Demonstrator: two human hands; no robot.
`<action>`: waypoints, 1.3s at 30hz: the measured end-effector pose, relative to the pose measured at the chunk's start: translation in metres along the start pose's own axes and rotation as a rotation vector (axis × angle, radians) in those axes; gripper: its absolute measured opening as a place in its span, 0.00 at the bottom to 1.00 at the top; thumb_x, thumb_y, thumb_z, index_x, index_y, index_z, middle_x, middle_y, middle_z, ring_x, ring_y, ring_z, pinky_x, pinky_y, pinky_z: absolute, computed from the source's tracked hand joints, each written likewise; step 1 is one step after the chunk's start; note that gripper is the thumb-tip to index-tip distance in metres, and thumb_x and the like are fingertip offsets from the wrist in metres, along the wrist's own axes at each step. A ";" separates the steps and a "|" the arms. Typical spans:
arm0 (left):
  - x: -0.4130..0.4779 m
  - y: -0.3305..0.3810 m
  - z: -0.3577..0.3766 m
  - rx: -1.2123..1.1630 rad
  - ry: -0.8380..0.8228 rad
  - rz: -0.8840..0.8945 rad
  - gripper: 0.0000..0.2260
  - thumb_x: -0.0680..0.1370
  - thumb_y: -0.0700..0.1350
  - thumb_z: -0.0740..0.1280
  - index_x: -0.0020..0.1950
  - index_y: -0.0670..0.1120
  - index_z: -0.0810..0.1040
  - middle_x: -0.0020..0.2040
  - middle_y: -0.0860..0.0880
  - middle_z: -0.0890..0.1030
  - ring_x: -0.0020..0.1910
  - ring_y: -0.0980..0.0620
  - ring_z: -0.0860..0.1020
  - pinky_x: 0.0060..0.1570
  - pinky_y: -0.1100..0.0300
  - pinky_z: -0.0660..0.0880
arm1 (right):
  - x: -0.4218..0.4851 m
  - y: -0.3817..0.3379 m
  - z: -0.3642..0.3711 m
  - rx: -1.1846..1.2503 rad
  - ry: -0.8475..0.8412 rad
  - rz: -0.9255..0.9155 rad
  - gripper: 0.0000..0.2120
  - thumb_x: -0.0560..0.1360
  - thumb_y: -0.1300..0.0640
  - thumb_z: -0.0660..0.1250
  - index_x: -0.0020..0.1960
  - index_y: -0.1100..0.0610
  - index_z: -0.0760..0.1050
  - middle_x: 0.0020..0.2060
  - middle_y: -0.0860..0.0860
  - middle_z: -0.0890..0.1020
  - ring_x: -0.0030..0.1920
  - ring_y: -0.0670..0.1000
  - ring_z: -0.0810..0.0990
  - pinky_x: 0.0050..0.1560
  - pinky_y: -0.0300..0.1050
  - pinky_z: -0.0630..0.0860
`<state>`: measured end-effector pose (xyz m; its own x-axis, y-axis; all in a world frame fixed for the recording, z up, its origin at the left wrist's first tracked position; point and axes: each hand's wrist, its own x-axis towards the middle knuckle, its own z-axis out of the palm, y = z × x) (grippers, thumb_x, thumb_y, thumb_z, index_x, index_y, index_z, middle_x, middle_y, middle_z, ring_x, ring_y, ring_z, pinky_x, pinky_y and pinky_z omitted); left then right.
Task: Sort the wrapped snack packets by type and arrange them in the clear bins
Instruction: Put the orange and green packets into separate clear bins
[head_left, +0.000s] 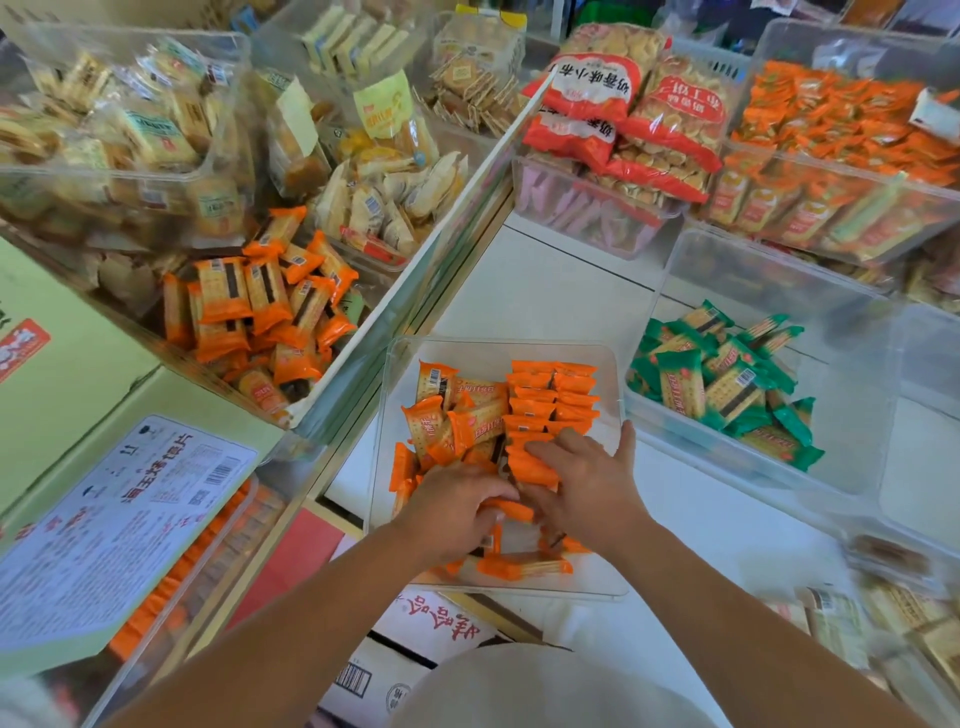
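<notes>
We have a single view, from a wide-angle camera worn on the person's head. It faces forward and steeply down, close above the white surface (545, 291), with the clear bin (498, 344) near the middle; straight edges bow outward.

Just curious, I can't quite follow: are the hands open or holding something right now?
Left hand: closed, fingers curled round an orange packet.
Right hand: open, fingers pressing flat on the stacked orange packets.
</notes>
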<state>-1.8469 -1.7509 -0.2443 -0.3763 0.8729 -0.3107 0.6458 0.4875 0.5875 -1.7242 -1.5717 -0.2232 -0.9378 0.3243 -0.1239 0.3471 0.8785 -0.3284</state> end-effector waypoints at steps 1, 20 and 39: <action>-0.001 0.003 -0.001 0.016 0.022 0.015 0.13 0.77 0.54 0.67 0.62 0.60 0.81 0.59 0.58 0.82 0.60 0.53 0.76 0.60 0.50 0.71 | 0.002 -0.002 0.003 -0.010 -0.014 0.009 0.19 0.69 0.41 0.76 0.59 0.41 0.80 0.52 0.42 0.81 0.54 0.51 0.83 0.68 0.80 0.47; -0.017 -0.002 -0.006 0.119 -0.372 0.054 0.16 0.78 0.64 0.66 0.60 0.59 0.83 0.69 0.61 0.77 0.80 0.56 0.51 0.74 0.47 0.46 | -0.014 0.001 0.017 -0.229 -0.018 0.035 0.27 0.65 0.32 0.74 0.61 0.41 0.78 0.52 0.46 0.78 0.56 0.51 0.81 0.76 0.74 0.41; -0.006 0.007 -0.005 -0.293 0.021 -0.148 0.07 0.83 0.43 0.64 0.52 0.52 0.81 0.48 0.57 0.81 0.47 0.59 0.79 0.49 0.55 0.79 | -0.033 -0.008 0.033 0.341 -0.138 -0.116 0.20 0.75 0.46 0.67 0.67 0.42 0.73 0.52 0.44 0.83 0.47 0.48 0.82 0.43 0.45 0.80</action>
<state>-1.8428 -1.7530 -0.2345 -0.4670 0.7909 -0.3954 0.3653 0.5798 0.7283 -1.6960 -1.6016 -0.2475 -0.9698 0.1591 -0.1849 0.2416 0.7319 -0.6371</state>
